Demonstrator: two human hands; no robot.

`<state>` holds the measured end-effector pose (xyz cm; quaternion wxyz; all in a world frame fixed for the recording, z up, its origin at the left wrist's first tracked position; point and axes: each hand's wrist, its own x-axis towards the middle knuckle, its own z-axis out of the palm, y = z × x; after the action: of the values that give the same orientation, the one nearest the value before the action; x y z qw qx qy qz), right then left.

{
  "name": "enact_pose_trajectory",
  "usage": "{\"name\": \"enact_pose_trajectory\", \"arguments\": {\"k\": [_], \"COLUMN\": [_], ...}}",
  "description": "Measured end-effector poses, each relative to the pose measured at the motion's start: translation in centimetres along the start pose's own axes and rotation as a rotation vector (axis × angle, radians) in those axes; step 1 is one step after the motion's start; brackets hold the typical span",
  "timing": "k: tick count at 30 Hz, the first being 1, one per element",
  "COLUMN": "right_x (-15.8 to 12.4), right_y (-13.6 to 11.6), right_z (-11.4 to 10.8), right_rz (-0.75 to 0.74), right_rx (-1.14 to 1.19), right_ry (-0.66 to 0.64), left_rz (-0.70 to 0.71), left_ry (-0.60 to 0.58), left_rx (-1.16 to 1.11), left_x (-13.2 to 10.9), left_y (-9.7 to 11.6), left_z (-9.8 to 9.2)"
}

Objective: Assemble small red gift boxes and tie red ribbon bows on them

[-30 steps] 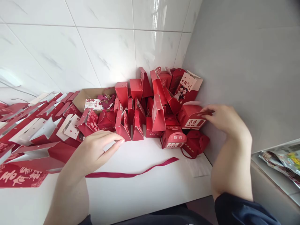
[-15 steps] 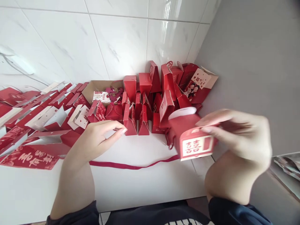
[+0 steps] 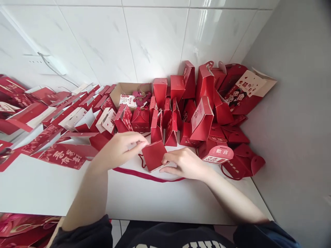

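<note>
A small red gift box (image 3: 154, 156) with a plain red face towards me is tilted over the white table in front of me. A dark red cord (image 3: 142, 160) hangs at its left side. My left hand (image 3: 128, 148) is closed, its thumb and fingertips pinching the box's upper left edge. At the right edge my right hand (image 3: 184, 164) grips the box between thumb and fingers. Just below the box a dark red ribbon (image 3: 141, 174) lies across the table. Right of my hands stands another red box (image 3: 219, 154) with white characters on its flap.
Several red and white gift bags (image 3: 68, 153) crowd the left. A cardboard box (image 3: 120, 93) with cards and dark red cords sits near the tiled wall. Red boxes (image 3: 172, 129) stand in rows behind my hands. A grey wall (image 3: 292, 137) bounds the right side.
My right hand has moved left with a red box, which now sits turned between both hands. My left hand, earlier pinched beside the boxes, now touches it. The view has shifted left.
</note>
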<state>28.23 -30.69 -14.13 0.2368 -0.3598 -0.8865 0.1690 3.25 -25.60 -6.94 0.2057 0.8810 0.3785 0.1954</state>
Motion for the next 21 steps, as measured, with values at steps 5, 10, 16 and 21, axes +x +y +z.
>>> {"name": "enact_pose_trajectory", "arguments": {"k": [5,10,16,21], "right_x": [0.6,0.6,1.1,2.2], "right_y": [0.5,1.9,2.5,2.8], "right_z": [-2.0,-1.5,-1.3,0.1], "right_rz": [0.196,0.176,0.056,-0.091], "right_rx": [0.046,0.067,0.127,0.241], "right_ry": [-0.044,-0.134,-0.125,-0.218], "left_rz": [0.201,0.313,0.39,0.405], "left_ry": [-0.182,-0.015,0.321,0.522], "left_rx": [0.021,0.005,-0.164,-0.242], "left_x": [0.2,0.4,-0.1,-0.6], "left_y": [-1.3,-3.0,-4.8,-5.8], "left_z": [4.7,8.4,10.9,12.6]}}
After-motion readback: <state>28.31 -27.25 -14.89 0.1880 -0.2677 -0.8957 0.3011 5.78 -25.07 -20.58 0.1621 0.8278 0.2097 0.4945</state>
